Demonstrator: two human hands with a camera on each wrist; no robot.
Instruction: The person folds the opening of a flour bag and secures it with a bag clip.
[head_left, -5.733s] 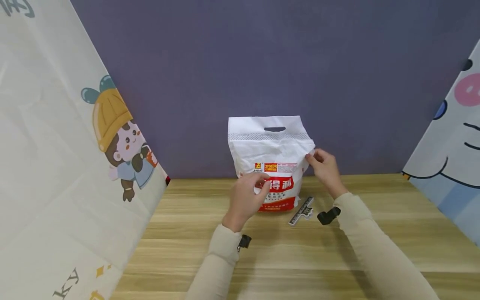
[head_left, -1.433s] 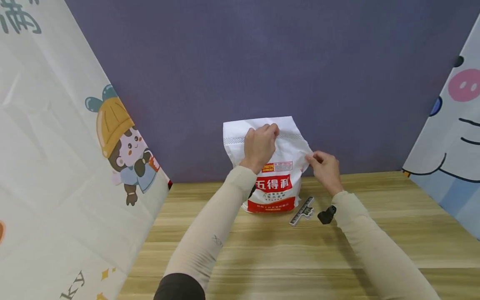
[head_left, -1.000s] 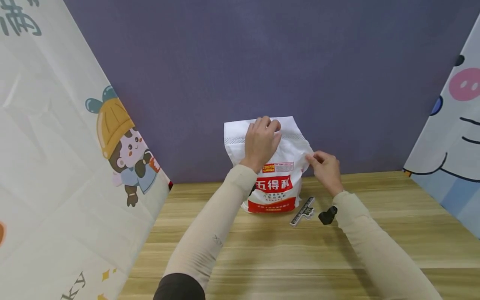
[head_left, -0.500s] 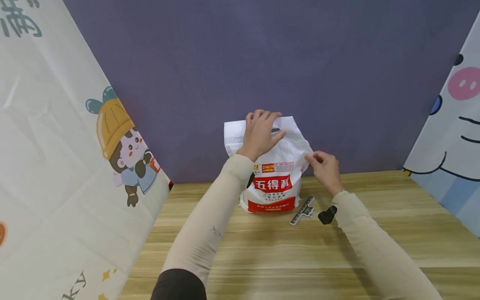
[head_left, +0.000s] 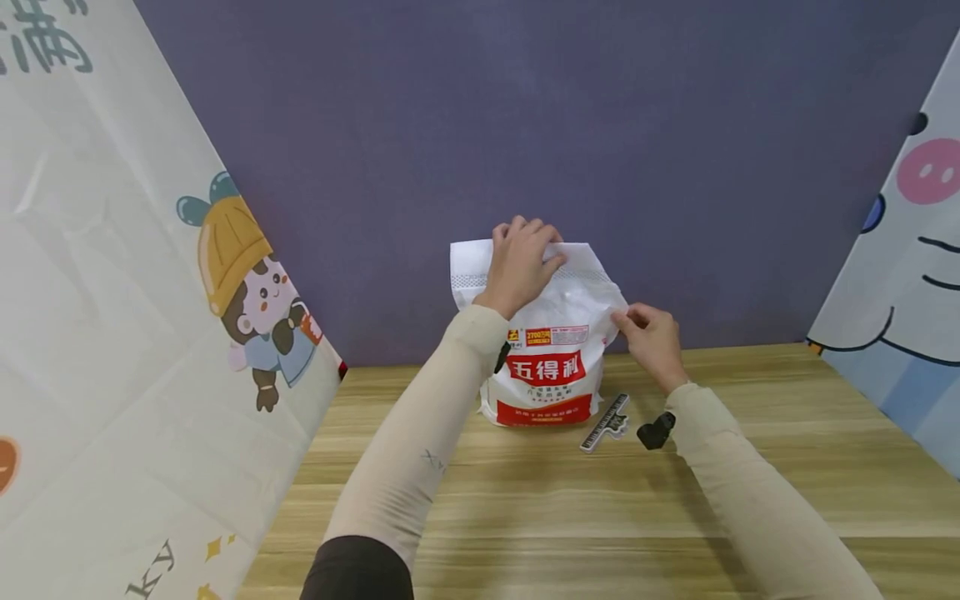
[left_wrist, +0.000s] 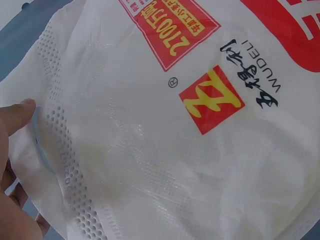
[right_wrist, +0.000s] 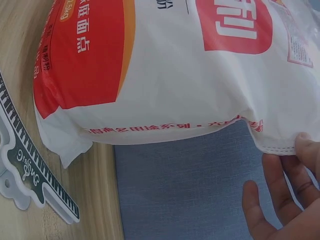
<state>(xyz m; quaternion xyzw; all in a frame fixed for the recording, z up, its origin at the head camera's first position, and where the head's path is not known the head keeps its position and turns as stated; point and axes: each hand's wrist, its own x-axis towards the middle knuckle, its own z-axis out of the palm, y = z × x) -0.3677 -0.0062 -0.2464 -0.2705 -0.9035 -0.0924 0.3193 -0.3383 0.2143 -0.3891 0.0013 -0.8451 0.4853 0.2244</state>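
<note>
the right hand (head_left: pixel 654 337) pinches the white bag (head_left: pixel 557 346) by its side edge, thumb against fingers, partly cut off in the right wrist view. the left hand (head_left: pixel 520 262) grips the bag's top band, thumb in front, fingers mostly hidden behind; in the head view it hides the handle slot (left_wrist: pixel 42 145). the left sleeve (head_left: pixel 420 450) reaches up across the bag's left side, covering some of it. the bag stands upright on the wooden table (head_left: pixel 562 500); just beside its base lies a clip (head_left: pixel 604 423), one end cut off in the right wrist view.
</note>
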